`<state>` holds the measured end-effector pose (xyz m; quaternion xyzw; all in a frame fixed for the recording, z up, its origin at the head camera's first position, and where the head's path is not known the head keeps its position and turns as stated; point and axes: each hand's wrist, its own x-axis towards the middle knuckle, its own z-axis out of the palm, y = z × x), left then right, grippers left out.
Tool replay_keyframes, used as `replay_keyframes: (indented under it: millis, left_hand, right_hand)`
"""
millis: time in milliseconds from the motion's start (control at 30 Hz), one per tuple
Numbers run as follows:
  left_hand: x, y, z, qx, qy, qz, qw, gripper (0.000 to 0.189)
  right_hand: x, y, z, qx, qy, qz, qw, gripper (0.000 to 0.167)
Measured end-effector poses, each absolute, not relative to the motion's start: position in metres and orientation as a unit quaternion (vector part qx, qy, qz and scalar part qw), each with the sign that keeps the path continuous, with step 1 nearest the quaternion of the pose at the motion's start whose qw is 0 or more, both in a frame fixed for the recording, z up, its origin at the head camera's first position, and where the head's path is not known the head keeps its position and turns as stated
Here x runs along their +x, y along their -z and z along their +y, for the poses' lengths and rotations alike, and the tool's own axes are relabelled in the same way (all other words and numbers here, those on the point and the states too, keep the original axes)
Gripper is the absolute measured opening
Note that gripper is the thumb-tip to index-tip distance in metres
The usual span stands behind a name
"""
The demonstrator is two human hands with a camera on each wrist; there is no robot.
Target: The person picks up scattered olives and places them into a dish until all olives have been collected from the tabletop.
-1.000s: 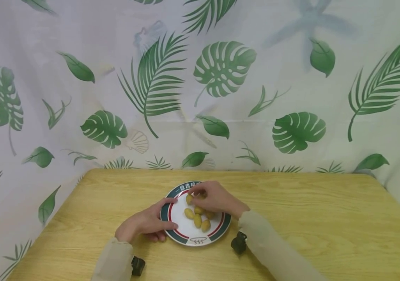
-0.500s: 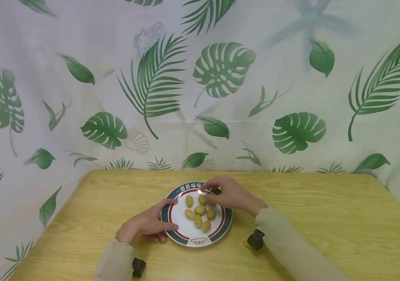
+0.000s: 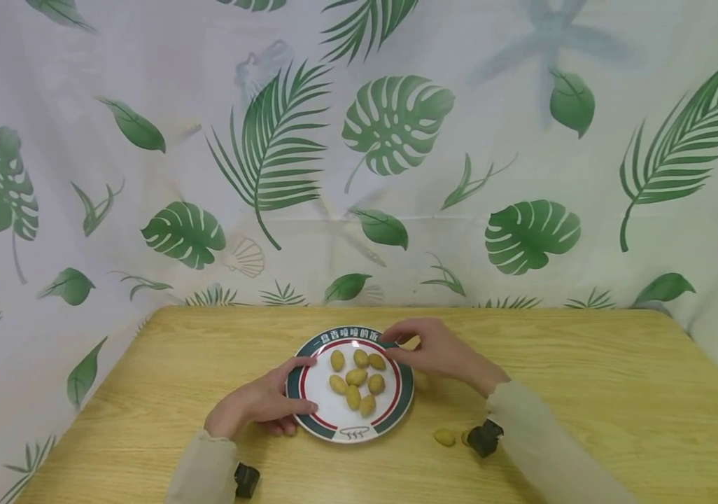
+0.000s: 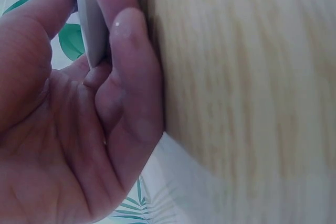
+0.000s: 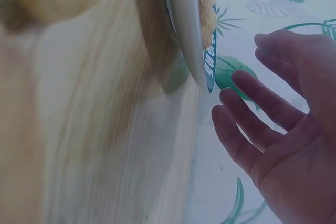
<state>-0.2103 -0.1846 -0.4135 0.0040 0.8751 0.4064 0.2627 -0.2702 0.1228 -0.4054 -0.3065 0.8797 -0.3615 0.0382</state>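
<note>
A round white plate (image 3: 318, 392) with a dark green rim and a red ring lies on the table. Several small yellow-brown oval fruits (image 3: 355, 377) are spread over its middle. My left hand (image 3: 260, 400) holds the plate's left rim, with fingertips over the edge and other fingers beneath it. In the left wrist view, the plate edge (image 4: 92, 22) sits between that hand's digits. At the upper right rim is my right hand (image 3: 437, 351), fingers loosely extended. In the right wrist view, that hand (image 5: 283, 124) is empty beside the plate (image 5: 185, 30).
A loose oval fruit (image 3: 444, 437) lies on the wooden table (image 3: 586, 392) right of the plate. Another is partly behind the black wrist camera (image 3: 485, 439). A leaf-patterned curtain (image 3: 308, 175) hangs along the table's back edge.
My right hand has moved right, from over the fruits to the plate's edge, uncovering those beneath it. Loose fruits have come into sight beside the right wrist. My left hand keeps hold of the rim.
</note>
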Motion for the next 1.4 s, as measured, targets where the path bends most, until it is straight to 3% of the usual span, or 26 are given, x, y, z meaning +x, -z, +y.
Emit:
replay_keyframes:
  millis: [867,1400]
  left_hand:
    - [-0.21,0.416,-0.185,0.009,-0.402,0.876,0.265,0.078]
    - [-0.211,0.416,-0.186,0.004,-0.413,0.871,0.266,0.079]
  right_hand:
    - [-0.241,0.409,0.177,-0.3,0.364,0.882,0.024,0.025]
    - [-0.227,0.412,0.209,-0.294,0.369,0.881,0.043,0.031]
